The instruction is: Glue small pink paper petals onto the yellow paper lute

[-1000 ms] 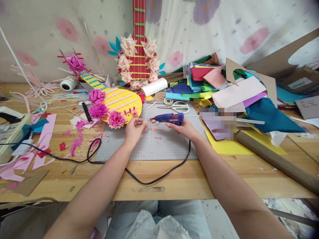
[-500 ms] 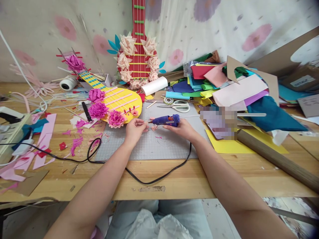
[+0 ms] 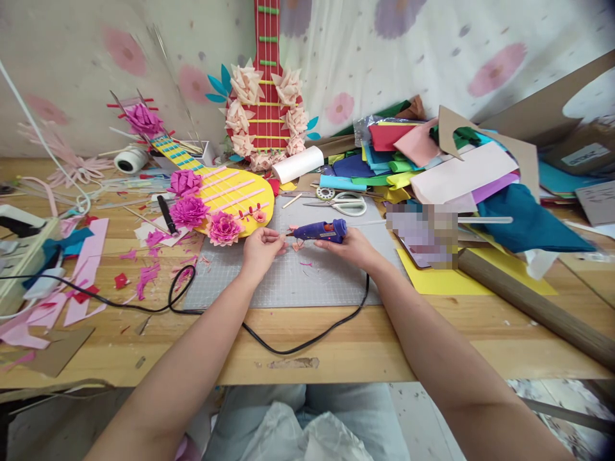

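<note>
My right hand (image 3: 352, 246) is wrapped round a blue hot glue gun (image 3: 314, 232), its nozzle pointing left. My left hand (image 3: 262, 251) is closed in a pinch close to the nozzle tip; whatever lies between its fingertips is too small to name. Just beyond the left hand lies a yellow paper guitar (image 3: 235, 192) with pink strings and a pink paper flower (image 3: 224, 227) on its lower edge. Beneath both hands is a grey cutting mat (image 3: 307, 282) with small pink scraps on it. The gun's black cord (image 3: 293, 351) loops along the table's front.
A red guitar (image 3: 267, 121) with pale paper roses leans at the back wall. Scissors (image 3: 346, 203) lie on the mat's far edge. Coloured paper (image 3: 384, 163) is heaped at the right, beside a brown tube (image 3: 528, 301). Pink scraps (image 3: 86, 275) and a power strip (image 3: 19, 269) are at the left.
</note>
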`<move>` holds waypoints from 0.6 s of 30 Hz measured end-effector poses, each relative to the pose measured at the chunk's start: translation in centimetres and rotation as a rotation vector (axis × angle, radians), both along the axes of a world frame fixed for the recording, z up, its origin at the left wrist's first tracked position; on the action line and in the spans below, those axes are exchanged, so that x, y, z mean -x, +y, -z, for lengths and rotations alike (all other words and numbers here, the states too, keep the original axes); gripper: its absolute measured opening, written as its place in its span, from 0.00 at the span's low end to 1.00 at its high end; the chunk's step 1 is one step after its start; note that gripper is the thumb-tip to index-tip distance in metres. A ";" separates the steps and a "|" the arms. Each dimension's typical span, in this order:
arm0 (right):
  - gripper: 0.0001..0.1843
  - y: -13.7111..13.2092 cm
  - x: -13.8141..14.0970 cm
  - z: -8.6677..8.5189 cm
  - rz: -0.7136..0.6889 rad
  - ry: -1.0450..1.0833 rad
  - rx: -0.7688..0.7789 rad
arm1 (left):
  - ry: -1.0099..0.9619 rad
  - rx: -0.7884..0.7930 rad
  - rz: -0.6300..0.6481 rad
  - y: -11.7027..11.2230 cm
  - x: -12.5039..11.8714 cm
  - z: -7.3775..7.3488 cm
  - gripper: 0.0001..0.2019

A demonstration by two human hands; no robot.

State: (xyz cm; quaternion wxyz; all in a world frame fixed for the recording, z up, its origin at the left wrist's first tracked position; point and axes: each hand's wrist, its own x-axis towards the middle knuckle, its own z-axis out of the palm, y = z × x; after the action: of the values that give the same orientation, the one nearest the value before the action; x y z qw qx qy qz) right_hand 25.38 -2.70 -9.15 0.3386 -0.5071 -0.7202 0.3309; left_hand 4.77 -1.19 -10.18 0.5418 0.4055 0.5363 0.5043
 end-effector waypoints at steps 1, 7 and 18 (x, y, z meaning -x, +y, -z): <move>0.24 0.0 0.0 0.0 -0.002 0.005 -0.004 | 0.003 -0.001 0.001 0.0 0.0 0.0 0.10; 0.24 0.0 0.1 -0.1 0.002 0.024 0.000 | 0.020 0.006 0.004 -0.1 -0.1 -0.1 0.10; 0.24 -0.2 0.2 -0.5 0.027 0.008 0.026 | 0.014 0.004 -0.001 -0.2 -0.1 -0.3 0.12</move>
State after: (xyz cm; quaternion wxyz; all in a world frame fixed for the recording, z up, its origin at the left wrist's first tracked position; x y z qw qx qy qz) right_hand 25.15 -2.91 -8.61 0.3394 -0.5196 -0.7076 0.3378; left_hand 4.88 -1.34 -9.92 0.5385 0.4077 0.5415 0.5006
